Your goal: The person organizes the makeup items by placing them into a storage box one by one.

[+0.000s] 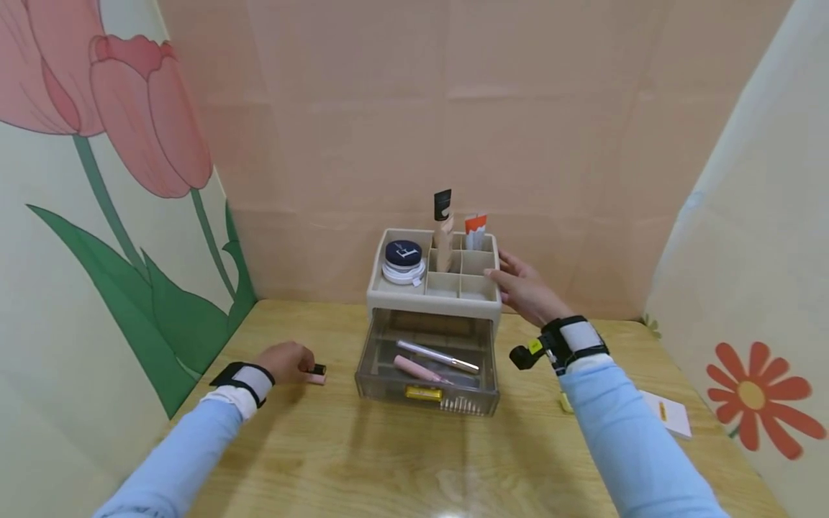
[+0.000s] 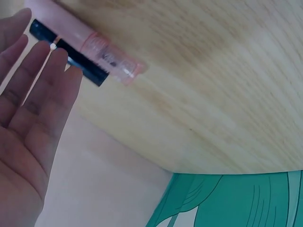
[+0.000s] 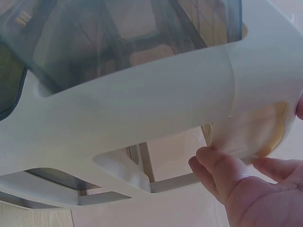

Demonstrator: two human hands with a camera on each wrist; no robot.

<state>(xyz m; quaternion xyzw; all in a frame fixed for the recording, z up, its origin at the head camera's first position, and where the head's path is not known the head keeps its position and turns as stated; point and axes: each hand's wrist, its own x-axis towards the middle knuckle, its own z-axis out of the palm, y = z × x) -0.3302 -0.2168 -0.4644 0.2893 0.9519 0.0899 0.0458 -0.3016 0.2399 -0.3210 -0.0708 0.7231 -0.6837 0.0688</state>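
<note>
On the left of the table my left hand (image 1: 285,362) reaches down at a slim black tube (image 2: 71,54), its fingertips overlapping the tube in the left wrist view. Beside the black tube lies a pink tube (image 2: 90,40) with a clear end. My right hand (image 1: 526,291) grips the right wall of a cream makeup organizer (image 1: 434,306), thumb at the top rim and fingers along the outside. The organizer's clear drawer (image 1: 382,360) is pulled out, with a silver pen (image 1: 437,355) and a pink pen-like tube (image 1: 417,369) in it.
Up in the organizer are a navy-lidded round compact (image 1: 403,252), a beige tube (image 1: 444,244) with a black end, and an orange-and-white tube (image 1: 476,232). A white box (image 1: 673,416) and a small yellow item (image 1: 566,403) lie right, partly behind my sleeve. Walls enclose the table.
</note>
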